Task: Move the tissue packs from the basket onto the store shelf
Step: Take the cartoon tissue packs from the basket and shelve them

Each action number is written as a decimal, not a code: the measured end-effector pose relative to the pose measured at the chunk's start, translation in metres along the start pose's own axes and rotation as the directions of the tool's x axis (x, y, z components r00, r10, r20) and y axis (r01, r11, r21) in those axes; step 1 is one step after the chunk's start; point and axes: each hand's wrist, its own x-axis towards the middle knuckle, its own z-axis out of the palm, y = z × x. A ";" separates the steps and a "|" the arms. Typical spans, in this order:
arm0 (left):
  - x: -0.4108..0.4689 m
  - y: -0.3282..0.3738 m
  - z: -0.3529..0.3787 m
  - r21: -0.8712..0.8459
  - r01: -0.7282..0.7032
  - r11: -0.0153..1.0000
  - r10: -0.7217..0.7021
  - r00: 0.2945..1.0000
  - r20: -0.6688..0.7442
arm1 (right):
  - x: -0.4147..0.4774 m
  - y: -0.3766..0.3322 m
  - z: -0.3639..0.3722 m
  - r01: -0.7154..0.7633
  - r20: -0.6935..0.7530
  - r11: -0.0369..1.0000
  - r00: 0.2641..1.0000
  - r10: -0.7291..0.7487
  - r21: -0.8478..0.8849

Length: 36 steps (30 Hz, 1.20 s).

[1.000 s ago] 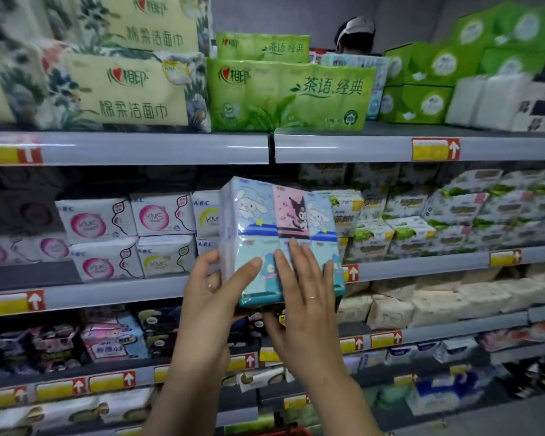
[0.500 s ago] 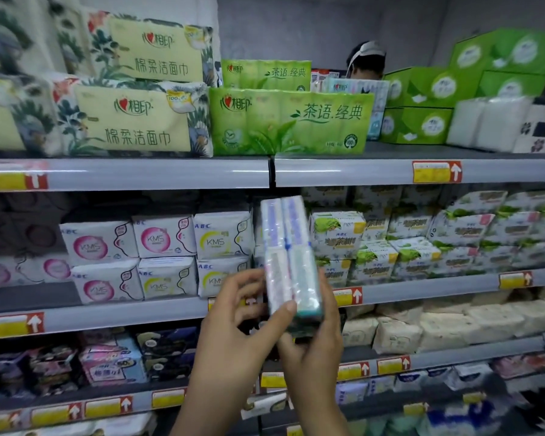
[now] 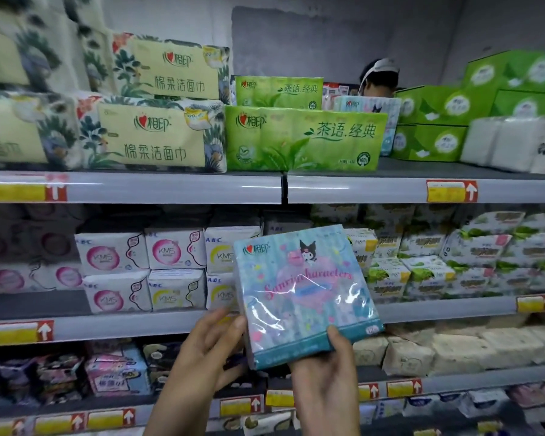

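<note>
A light-blue tissue pack with cartoon characters and pink script faces me, held up in front of the middle shelf. My right hand grips its lower right corner, thumb on the front. My left hand touches the pack's lower left edge, fingers partly behind it. On the top shelf, behind the green packs, stand similar blue cartoon tissue packs. The basket is out of view.
Green tea-print tissue bundles and floral facial-towel packs fill the top shelf, green boxes to the right. White pad packs line the middle shelf. A person's head shows behind the top shelf.
The pack has turned from edge-on to its broad front facing me. My view has tilted up, so the top shelf sits lower in the frame.
</note>
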 end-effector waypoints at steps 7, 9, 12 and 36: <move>0.001 0.000 -0.001 -0.129 -0.002 0.992 0.011 0.997 0.070 | -0.012 0.014 -0.003 -0.056 0.082 0.989 0.994 0.067 -0.135; 0.001 0.003 -0.001 -0.154 -0.017 0.988 0.029 0.996 0.081 | -0.012 0.012 -0.001 -0.049 0.060 0.979 0.996 0.063 -0.198; 0.005 0.008 -0.003 -0.206 -0.028 0.978 0.053 0.992 0.115 | -0.009 -0.002 -0.003 -0.022 0.038 0.977 0.999 0.031 -0.210; 0.044 0.016 0.063 -0.211 -0.198 0.957 0.272 0.865 0.421 | -0.021 -0.124 0.023 0.173 -0.019 0.739 0.970 -0.243 -0.651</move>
